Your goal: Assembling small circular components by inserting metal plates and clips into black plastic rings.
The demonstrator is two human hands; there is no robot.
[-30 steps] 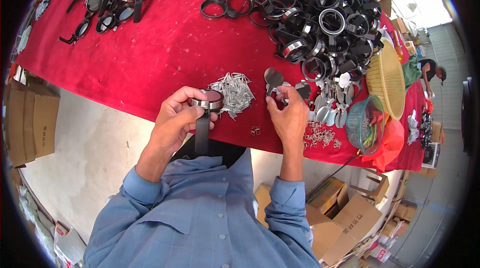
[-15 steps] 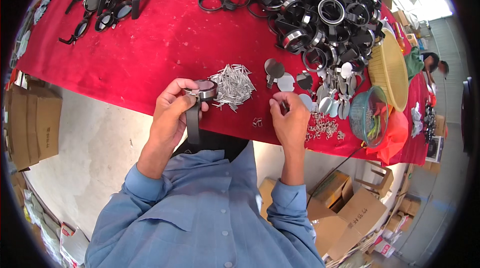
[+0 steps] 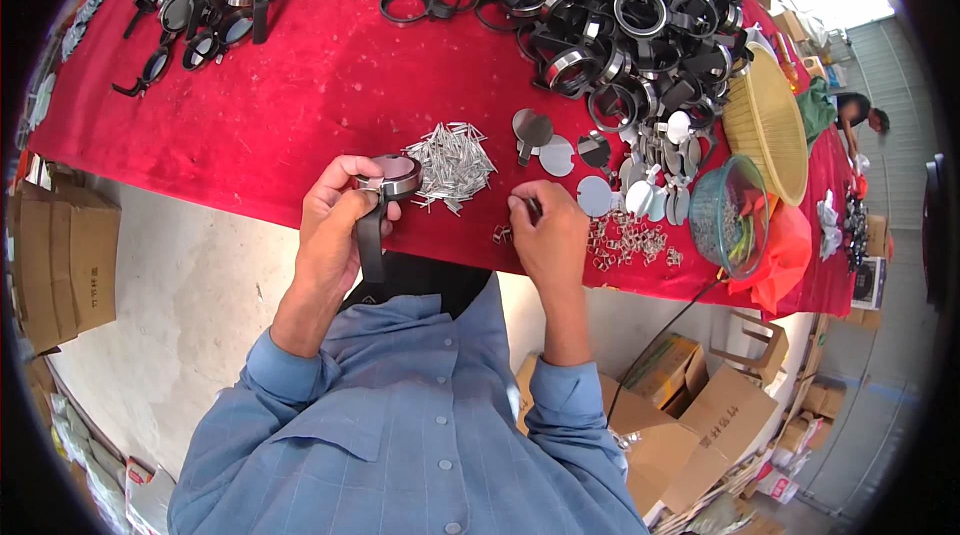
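Head view shows a long table covered in red cloth point(image 3: 250, 125) filling the upper half of the frame. A big heap of black ring-shaped frames with straps point(image 3: 620, 15) lies at upper centre-right, a yellow woven basket point(image 3: 765, 120) at the right edge, and a green mesh bowl point(image 3: 728, 215) below it. A pile of thin silver metal pins point(image 3: 452, 165) sits at centre, with round grey metal discs point(image 3: 560, 150) to its right. The left hand point(image 3: 335, 235) is clamped around a round black-strapped magnifier piece with a pale disc face point(image 3: 392, 177), just left of the pins. The right hand point(image 3: 548, 235) pinches its fingertips together near small silver clips point(image 3: 625, 240); what they hold cannot be told.
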